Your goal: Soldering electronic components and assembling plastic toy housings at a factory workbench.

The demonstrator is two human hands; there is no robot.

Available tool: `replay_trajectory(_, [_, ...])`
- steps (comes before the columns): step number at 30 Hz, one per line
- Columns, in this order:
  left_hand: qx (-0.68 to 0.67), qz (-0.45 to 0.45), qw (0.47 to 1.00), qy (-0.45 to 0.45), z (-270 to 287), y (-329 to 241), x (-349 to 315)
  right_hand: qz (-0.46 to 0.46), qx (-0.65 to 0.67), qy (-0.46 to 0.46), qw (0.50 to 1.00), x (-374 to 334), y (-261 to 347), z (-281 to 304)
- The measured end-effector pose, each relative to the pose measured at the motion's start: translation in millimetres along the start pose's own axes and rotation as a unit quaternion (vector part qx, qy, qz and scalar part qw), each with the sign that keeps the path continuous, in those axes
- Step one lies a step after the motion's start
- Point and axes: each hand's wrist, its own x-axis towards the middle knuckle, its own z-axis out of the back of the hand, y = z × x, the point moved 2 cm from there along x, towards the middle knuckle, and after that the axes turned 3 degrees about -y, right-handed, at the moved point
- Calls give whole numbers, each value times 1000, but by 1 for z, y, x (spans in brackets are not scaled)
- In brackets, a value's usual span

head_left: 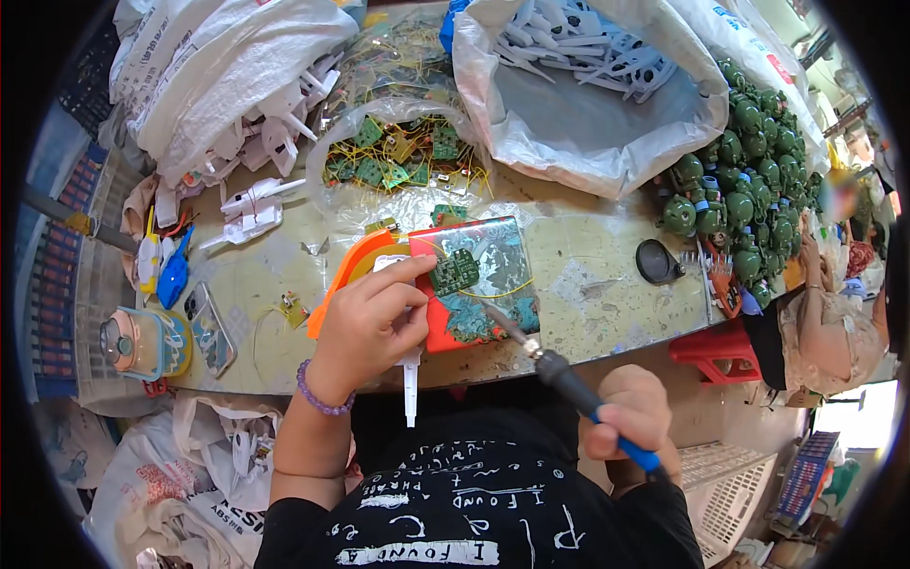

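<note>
My left hand (372,321) has its fingers bent, the fingertips at the left edge of a small green circuit board (457,272). The board lies over a red block with a worn, shiny top (498,251), and a thin yellow wire (512,289) curves beside it. In my right hand (633,410) is a soldering iron (567,379) with a black and blue handle. Its tip points up and left, just below the board; whether it touches the block I cannot tell. A white plastic piece (410,387) pokes out below my left hand, near a curved orange part (343,280).
Behind the block sits a clear bag of wired circuit boards (398,156). White sacks of plastic parts (607,156) stand along the back. Green rounded parts (749,180) pile up at the right, near another person's arm (815,294). A phone (209,327) and a cup (142,343) are at the left.
</note>
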Motion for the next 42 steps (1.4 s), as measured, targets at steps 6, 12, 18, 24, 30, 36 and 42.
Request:
replay_trajectory(6, [30, -14, 999, 6, 0, -5, 3, 37, 4, 41, 998, 7, -3, -26])
replay_trajectory(12, [53, -40, 998, -9, 0, -7, 5, 58, -20, 49, 997, 7, -3, -36])
replay_trajectory(18, [54, -39, 998, -13, -1, -7, 5, 69, -32, 54, 996, 9, -4, -39])
replay_trajectory(24, [52, -38, 998, -14, -1, -6, 4, 79, -33, 52, 995, 11, -4, -41])
replay_trajectory(30, [51, -31, 998, -12, -1, -7, 3, 78, -36, 65, 994, 9, -4, -43])
replay_trajectory(36, [49, -32, 998, -15, -2, -7, 4, 75, -35, 61, 995, 10, -5, -44])
replay_trajectory(42, [58, -51, 997, -25, -2, -9, 5, 73, -38, 60, 995, 10, -5, -44])
